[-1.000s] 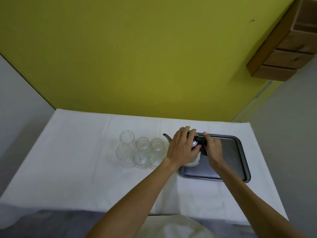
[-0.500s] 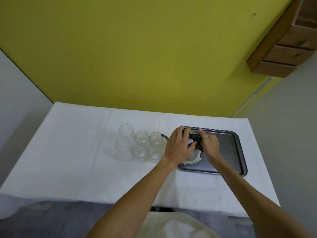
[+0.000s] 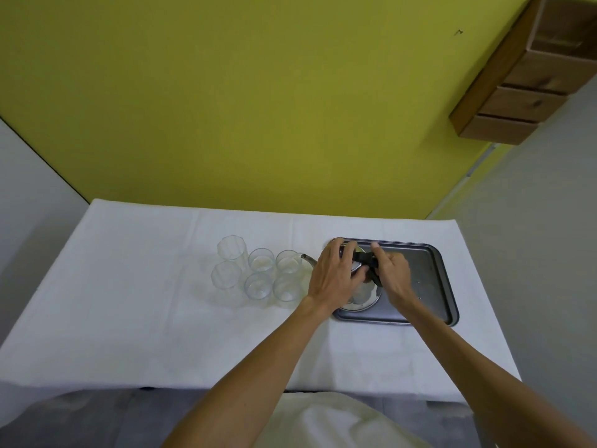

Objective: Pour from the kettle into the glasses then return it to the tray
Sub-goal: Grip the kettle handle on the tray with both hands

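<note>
Glasses first, since I'm going left to right: six clear drinking glasses [image 3: 258, 271] are sitting bunched in a tight cluster on the white tablecloth [image 3: 135, 286], two tall faceted ones on the far left and four shorter round ones next to them. I'm guessing they're packed like that so I'm not chasing them around while pouring, though it also means a sloppy tilt could hit the wrong one.

Next over, the thin curved spout [image 3: 308, 258] of the small steel kettle [image 3: 361, 297] is poking out toward the nearest glasses, so it's already aimed the right way. My left hand [image 3: 334, 274] is draping over the top of the kettle, fingers curling over the lid area, probably steadying it. My right hand [image 3: 392, 274] is wrapping around the black handle [image 3: 363, 258], clenching it for the lift.

The kettle is sitting at the left end of the dark rectangular metal tray [image 3: 433, 286], the end closest to the glasses. It looks like it's resting flat, not raised yet, but my hands are hiding most of it.
</note>
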